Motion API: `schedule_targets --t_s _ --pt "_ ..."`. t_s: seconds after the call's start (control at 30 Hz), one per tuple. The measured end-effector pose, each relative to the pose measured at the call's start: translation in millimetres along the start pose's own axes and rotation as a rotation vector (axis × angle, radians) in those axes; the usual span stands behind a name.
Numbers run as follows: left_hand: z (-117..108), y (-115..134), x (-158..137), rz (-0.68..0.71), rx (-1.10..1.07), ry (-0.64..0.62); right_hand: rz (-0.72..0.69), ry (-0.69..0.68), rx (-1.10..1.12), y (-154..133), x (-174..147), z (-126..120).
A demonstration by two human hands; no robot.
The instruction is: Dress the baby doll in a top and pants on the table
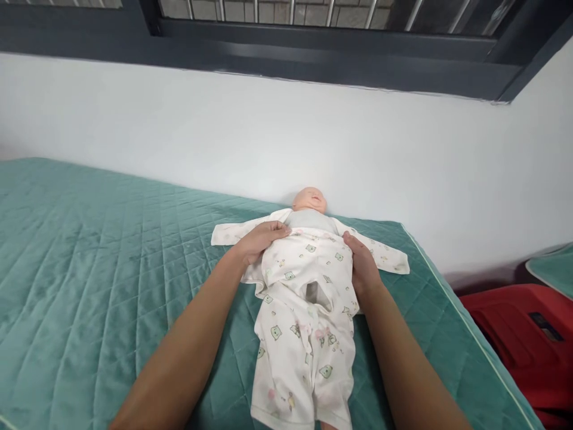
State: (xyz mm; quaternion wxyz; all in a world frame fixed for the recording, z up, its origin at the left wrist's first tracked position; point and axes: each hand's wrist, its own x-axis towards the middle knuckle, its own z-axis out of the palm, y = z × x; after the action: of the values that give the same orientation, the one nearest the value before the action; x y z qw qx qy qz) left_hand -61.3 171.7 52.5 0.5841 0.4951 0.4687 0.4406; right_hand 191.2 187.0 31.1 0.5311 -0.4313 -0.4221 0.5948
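Observation:
A baby doll [310, 199] lies on its back, head toward the wall. White printed pants [308, 269] cover its legs and reach up over the belly, with an opening at the crotch. Under them is a long-sleeved baby top [385, 253], its sleeves spread out to both sides. My left hand [264, 237] is closed on the left side of the pants' waistband, thumb on top. At the other end of the waistband, my right hand [363, 263] grips the edge with the thumb up. A foot barely shows below the pant legs.
The doll rests on a green quilted bed cover [111, 269]. Behind it rises a white wall [268, 131] below a dark window frame [313, 57] with bars. Beyond the bed's right edge stands a red plastic object [514, 340].

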Motion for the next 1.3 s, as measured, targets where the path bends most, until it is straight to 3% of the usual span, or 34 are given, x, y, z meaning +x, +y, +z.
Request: schedule_targets --t_s 0.1,0.3,0.47,0.57,0.77,1.0,1.17,1.3 --pt "-12 -4 -2 -0.068 -0.099 -0.006 0.014 0.015 -0.012 -4 1 -8" --pt "-25 -2 -14 -0.040 0.054 -0.074 -0.010 -0.024 -0.101 -8 2 -24" --pt "-31 3 -24 -0.020 0.211 -0.261 0.099 -0.218 -0.305 -18 -9 -33" --pt "-33 1 -25 0.008 0.237 -0.300 0.130 -0.326 -0.370 -26 -13 -38" --pt "-27 1 -19 -0.046 0.293 -0.127 0.125 -0.484 -0.443 -33 -9 -48" --pt "-14 -6 -10 -0.068 0.251 0.190 0.134 -0.448 -0.387 -26 -7 -54" --pt "-15 -13 -4 0.021 0.529 0.209 0.141 -0.512 -0.397 -29 -10 -51" --pt "-16 -14 -3 0.035 0.696 0.209 0.129 -0.463 -0.435 -32 -12 -43"
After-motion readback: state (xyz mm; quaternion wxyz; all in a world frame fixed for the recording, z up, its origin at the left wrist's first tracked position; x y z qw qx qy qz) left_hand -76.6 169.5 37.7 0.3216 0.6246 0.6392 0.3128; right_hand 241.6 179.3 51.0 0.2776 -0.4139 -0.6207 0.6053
